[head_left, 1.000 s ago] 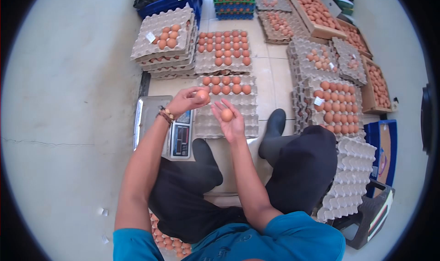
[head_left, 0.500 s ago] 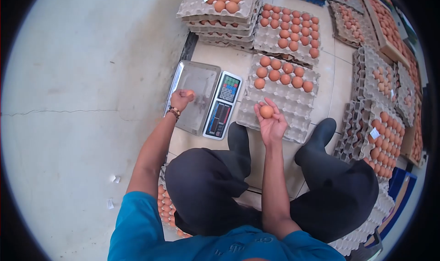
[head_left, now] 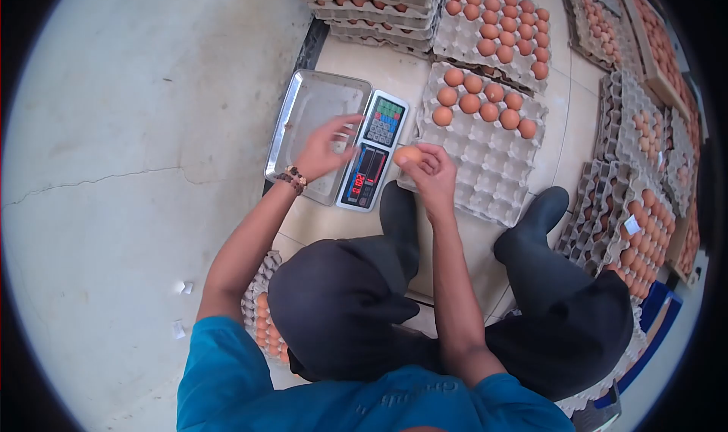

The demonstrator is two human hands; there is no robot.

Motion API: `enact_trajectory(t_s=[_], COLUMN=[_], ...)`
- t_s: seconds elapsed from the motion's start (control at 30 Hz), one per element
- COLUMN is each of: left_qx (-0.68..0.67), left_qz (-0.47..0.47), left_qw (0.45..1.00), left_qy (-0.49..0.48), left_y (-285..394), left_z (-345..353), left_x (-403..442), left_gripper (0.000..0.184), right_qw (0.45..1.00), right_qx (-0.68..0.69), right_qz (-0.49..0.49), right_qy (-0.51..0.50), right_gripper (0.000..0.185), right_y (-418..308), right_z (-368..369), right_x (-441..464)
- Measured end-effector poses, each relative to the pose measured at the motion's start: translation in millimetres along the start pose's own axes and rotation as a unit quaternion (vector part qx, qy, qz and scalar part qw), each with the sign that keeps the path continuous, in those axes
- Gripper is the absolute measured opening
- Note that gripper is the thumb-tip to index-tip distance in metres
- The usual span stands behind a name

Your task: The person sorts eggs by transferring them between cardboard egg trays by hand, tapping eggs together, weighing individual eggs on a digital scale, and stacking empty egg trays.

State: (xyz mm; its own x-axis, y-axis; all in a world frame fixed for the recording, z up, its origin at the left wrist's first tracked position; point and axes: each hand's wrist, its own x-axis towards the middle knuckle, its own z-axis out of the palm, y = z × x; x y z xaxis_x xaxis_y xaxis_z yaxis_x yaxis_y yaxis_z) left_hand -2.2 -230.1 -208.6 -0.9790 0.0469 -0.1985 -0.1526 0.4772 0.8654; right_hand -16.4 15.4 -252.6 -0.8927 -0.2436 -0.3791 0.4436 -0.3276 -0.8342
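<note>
Over the weighing pan (head_left: pixel 311 102) of a digital scale (head_left: pixel 371 153), my left hand (head_left: pixel 326 147) has its fingers apart and no egg shows in it. Part of the pan is hidden beneath that hand. Red digits glow on the scale's display. My right hand (head_left: pixel 432 178) grips a brown egg (head_left: pixel 407 155) between thumb and fingers, just right of the scale. Beyond it lies a grey egg tray (head_left: pixel 485 163), with brown eggs (head_left: pixel 489 112) in its far rows and bare cups nearer me.
Behind is another tray of eggs (head_left: pixel 504 34), beside a stack of filled trays (head_left: pixel 371 11). More egg trays (head_left: pixel 618 212) are piled at the right, near a wooden crate (head_left: pixel 656 53). My boots (head_left: pixel 398 212) flank the near tray. Paper scraps (head_left: pixel 179 329) lie at the left.
My left hand has opened, and the egg it held no longer shows in it. My right hand has turned and moved left toward the scale with its egg. The camera view has shifted.
</note>
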Motion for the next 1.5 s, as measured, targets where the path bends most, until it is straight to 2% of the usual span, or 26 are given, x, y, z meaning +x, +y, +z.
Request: enact_trajectory(t_s=[0.1, 0.2, 0.3, 0.33, 0.43, 0.53, 0.63, 0.73, 0.83, 0.93, 1.03, 1.13, 1.23, 1.37, 1.4, 1.47, 1.5], left_qx=[0.039, 0.075, 0.03, -0.003, 0.061, 0.209, 0.343, 0.363, 0.344, 0.349, 0.283, 0.157, 0.266, 0.239, 0.23, 0.253, 0.216], left_qz=[0.096, 0.054, -0.039, -0.028, -0.09, -0.034, -0.089, -0.094, -0.112, -0.091, -0.033, -0.145, -0.115, -0.186, -0.141, -0.148, -0.134], left_qw=[0.977, 0.977, 0.993, 0.998, 0.993, 0.971, 0.931, 0.923, 0.928, 0.929, 0.947, 0.959, 0.95, 0.943, 0.949, 0.936, 0.943], left_qy=[-0.186, -0.193, -0.11, -0.064, 0.041, 0.112, 0.082, 0.081, 0.094, 0.084, 0.147, 0.185, 0.116, 0.139, 0.164, 0.194, 0.215], left_y=[54, 52, 48, 30, -26, -84, -84, -83, -69, -80, -103, -115, -122, -138, -143, -152, -148], left_z=[18, 24, 15, 11, -19, -40, -37, -29, -20, -17, -20, -39, -45, -23, -19, -15, -13], left_x=[1, 6, 8, 12, 25, 32, 34, 37, 37, 36, 31, 16, -12, -22, -25, -29, -35], left_gripper=[0.063, 0.058, 0.049, 0.047, 0.047, 0.048, 0.051, 0.052, 0.046, 0.052, 0.058, 0.062, 0.061, 0.055, 0.052, 0.05, 0.05], right_qw=[0.998, 0.999, 0.998, 0.996, 0.997, 0.998, 0.997, 0.997, 0.996, 0.996, 0.996, 0.996, 0.995, 0.995, 0.994, 0.995, 0.996], right_qx=[-0.046, -0.015, 0.044, 0.067, 0.049, 0.006, -0.003, -0.003, -0.001, -0.01, -0.015, -0.006, 0.003, 0.003, 0.001, 0.005, 0.011], right_qz=[0.004, -0.007, 0.013, 0.027, 0.045, 0.046, 0.052, 0.054, 0.057, 0.06, 0.053, 0.043, 0.041, 0.044, 0.045, 0.041, 0.041], right_qy=[-0.037, -0.048, -0.047, -0.046, 0.024, 0.039, 0.053, 0.061, 0.066, 0.069, 0.07, 0.079, 0.088, 0.095, 0.095, 0.087, 0.08], right_gripper=[0.042, 0.036, 0.028, 0.026, 0.021, 0.027, 0.025, 0.024, 0.023, 0.024, 0.024, 0.024, 0.024, 0.022, 0.022, 0.021, 0.02], right_y=[0, 2, 4, 5, 6, 15, 19, 20, 26, 24, 24, 21, 24, 27, 28, 28, 28], right_z=[14, 25, 22, 20, 7, -8, -14, -15, -17, -16, -18, -22, -24, -25, -27, -31, -35], right_x=[2, -2, -2, -1, 0, 1, -1, -3, -3, -3, -3, -2, -2, -4, -5, -5, -7])
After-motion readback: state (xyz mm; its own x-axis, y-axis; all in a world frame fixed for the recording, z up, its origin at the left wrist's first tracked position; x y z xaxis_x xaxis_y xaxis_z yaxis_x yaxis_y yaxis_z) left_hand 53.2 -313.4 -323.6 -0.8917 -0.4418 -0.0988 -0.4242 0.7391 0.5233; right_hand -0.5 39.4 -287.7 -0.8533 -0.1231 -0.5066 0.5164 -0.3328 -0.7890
